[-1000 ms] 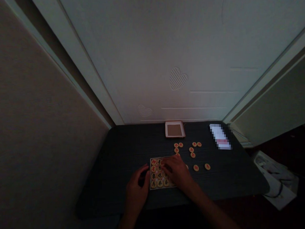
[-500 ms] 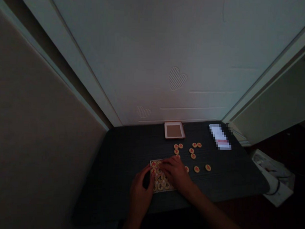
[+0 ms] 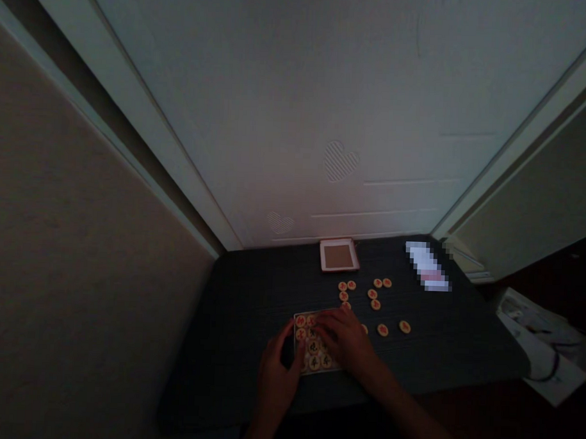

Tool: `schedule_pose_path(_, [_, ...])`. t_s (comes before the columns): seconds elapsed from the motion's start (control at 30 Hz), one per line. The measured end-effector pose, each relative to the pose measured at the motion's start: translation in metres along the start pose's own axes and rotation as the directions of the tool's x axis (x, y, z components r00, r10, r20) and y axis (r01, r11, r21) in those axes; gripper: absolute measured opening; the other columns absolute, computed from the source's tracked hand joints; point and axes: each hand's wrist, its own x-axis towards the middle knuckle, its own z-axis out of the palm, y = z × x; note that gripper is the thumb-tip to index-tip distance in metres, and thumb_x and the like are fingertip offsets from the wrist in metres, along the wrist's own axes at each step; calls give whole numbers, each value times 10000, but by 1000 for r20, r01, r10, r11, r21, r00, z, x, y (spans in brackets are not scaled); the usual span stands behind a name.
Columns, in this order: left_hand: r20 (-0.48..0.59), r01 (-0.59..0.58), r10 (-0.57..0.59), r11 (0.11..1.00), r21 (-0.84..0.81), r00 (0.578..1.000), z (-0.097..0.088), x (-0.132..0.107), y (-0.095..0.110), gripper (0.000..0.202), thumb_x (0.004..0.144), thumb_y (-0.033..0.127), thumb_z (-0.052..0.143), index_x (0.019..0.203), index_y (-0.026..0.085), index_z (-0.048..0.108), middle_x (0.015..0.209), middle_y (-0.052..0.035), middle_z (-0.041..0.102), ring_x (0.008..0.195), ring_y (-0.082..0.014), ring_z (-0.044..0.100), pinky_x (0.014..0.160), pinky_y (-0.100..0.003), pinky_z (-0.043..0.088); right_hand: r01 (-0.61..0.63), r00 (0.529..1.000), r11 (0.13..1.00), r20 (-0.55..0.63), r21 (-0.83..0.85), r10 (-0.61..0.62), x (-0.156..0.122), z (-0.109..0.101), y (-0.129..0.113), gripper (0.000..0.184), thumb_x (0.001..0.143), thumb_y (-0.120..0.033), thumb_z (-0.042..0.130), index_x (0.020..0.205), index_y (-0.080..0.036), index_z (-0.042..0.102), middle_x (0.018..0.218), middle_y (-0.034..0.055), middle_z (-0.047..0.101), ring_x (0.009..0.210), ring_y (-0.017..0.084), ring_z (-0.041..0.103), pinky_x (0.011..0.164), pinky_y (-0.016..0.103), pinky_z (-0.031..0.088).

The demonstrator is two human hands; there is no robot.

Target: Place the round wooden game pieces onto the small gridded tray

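A small square tray (image 3: 299, 367) filled with round wooden chess pieces, marked in red and black, lies near the front of a dark table (image 3: 241, 314). My left hand (image 3: 276, 376) rests against the tray's left edge, fingers curled around it. My right hand (image 3: 345, 340) lies over the tray's upper right part, fingers bent down onto the pieces; what the fingertips hold is hidden. Several loose red-marked pieces (image 3: 373, 294) are scattered on the table behind and to the right of my right hand.
A shallow pinkish square lid or box (image 3: 338, 255) sits at the table's back edge against a white panel with heart shapes. A blurred white item (image 3: 428, 266) lies at the back right. A white bag (image 3: 543, 347) is on the floor to the right.
The view shifted slightly; both hands stay at the tray. My left hand has closed in against the tray's left edge, and my right hand shifted a little over the pieces.
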Motion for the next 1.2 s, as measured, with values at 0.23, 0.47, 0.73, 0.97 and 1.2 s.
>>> schedule_pose_path(0.23, [49, 60, -60, 998, -14, 997, -7, -1, 3, 490, 899, 462, 592, 1332, 236, 620, 1242, -99, 725, 1131, -291, 686, 934, -442, 559, -65, 993, 997, -91, 42, 68, -23, -32, 3, 167, 1002, -220, 576, 1090, -250, 715, 1047, 60, 761, 991, 243, 688, 932, 430, 535])
schedule_pose_path(0.47, [154, 104, -110, 994, 45, 982, -15, -8, 7, 639, 870, 499, 607, 1435, 211, 527, 1249, -117, 693, 1140, -302, 674, 974, -458, 547, -193, 964, 980, -197, -54, 179, -68, -77, 53, 165, 998, -296, 575, 1077, -263, 716, 1010, 64, 768, 954, 265, 700, 879, 447, 567])
schedule_pose_path(0.73, [201, -24, 13, 998, 50, 980, -10, -14, -12, 896, 706, 314, 771, 1521, 271, 401, 1461, -110, 569, 1365, -359, 515, 1121, -552, 435, -221, 957, 970, -214, -102, 196, -74, -106, 86, 186, 982, -321, 589, 1110, -262, 711, 1029, 81, 763, 950, 275, 701, 843, 441, 579])
schedule_pose_path(0.97, [150, -41, 31, 997, 63, 988, -6, -12, -8, 829, 724, 342, 746, 1489, 241, 443, 1469, -117, 571, 1351, -360, 536, 1114, -542, 450, -89, 996, 991, 11, -99, 91, -53, -92, 50, 186, 961, -255, 626, 1130, -282, 699, 1086, 50, 759, 1046, 267, 670, 934, 447, 520])
schedule_pose_path(1.2, [202, -66, 53, 996, 59, 978, -13, -14, -9, 895, 745, 308, 760, 1542, 284, 353, 1540, -112, 498, 1425, -355, 453, 1157, -578, 393, -80, 988, 987, 118, -139, 97, -40, -90, 38, 222, 885, -261, 708, 1104, -297, 708, 1099, 34, 757, 1078, 276, 650, 918, 431, 503])
